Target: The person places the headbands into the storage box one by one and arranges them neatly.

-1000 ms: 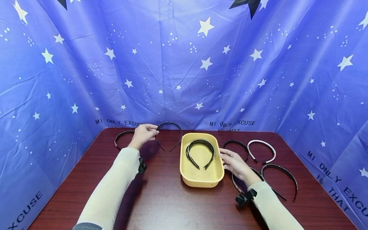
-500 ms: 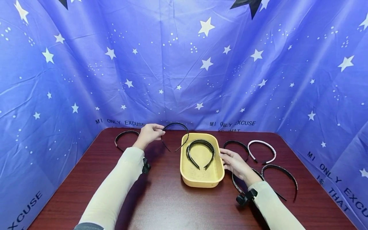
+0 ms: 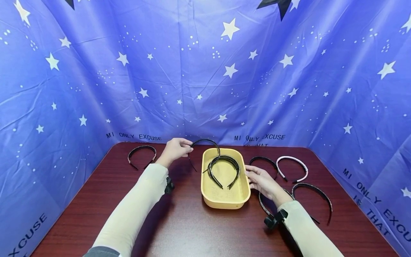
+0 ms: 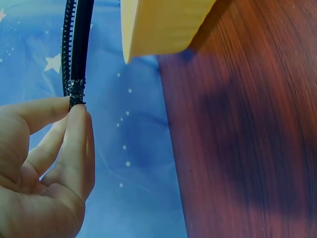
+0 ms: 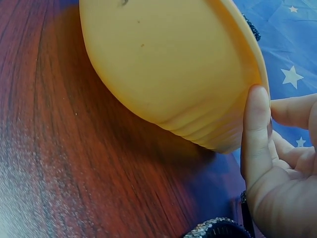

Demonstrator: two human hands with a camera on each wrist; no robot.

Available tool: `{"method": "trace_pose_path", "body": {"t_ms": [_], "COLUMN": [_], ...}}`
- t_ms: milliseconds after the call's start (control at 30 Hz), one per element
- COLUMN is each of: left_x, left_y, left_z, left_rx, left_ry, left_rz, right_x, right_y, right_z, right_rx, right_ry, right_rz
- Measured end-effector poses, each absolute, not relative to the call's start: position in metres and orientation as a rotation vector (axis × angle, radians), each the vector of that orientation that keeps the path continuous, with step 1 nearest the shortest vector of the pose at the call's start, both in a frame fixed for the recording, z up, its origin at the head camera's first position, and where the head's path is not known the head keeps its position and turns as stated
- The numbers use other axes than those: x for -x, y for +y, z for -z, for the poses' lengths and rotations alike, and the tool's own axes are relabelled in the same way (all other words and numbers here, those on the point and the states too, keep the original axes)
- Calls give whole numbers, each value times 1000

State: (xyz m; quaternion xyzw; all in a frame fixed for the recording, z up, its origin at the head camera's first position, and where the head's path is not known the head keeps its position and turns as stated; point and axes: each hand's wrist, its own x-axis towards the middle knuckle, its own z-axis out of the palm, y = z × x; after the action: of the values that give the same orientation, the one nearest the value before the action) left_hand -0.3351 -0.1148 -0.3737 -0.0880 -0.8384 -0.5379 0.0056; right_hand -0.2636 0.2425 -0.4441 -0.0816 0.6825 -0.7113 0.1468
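My left hand (image 3: 176, 150) pinches a thin black headband (image 3: 205, 140) by its left side, between thumb and fingertips. In the left wrist view a glittery band shows on the headband (image 4: 81, 44) at the fingertips, and teeth line its inner edge. The headband's right side overlaps the left rim of a yellow plastic bin (image 3: 226, 204). Inside the bin lie black toothed headbands (image 3: 237, 166), nested together. At the bin's right wall, my right hand (image 3: 263, 182) rests its fingertips against the outside. The right wrist view has its thumb (image 5: 256, 106) on the wall just under the rim.
A dark headband (image 3: 142, 147) lies at the table's back left. To the right are a black headband (image 3: 268, 160), a white one (image 3: 293, 158) and a glittery dark one (image 3: 316, 190). Another (image 3: 262, 205) lies partly under the right wrist. A starry blue curtain (image 3: 205, 71) surrounds the table.
My left hand has carried the headband to the right, from beside the bin to over its left rim. More of the back-left headband shows now. The right hand and bin stay put.
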Motion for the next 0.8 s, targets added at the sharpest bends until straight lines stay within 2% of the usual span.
{"method": "trace_pose_path", "body": {"t_ms": [800], "left_x": [336], "left_y": [-69], "left_z": [379], "left_rx": [354], "left_ry": [-2659], "left_rz": [1686], "right_x": [264], "right_y": [243], "right_z": [443], "right_rx": [246], "right_ry": [1963], "right_rz": [2027]}}
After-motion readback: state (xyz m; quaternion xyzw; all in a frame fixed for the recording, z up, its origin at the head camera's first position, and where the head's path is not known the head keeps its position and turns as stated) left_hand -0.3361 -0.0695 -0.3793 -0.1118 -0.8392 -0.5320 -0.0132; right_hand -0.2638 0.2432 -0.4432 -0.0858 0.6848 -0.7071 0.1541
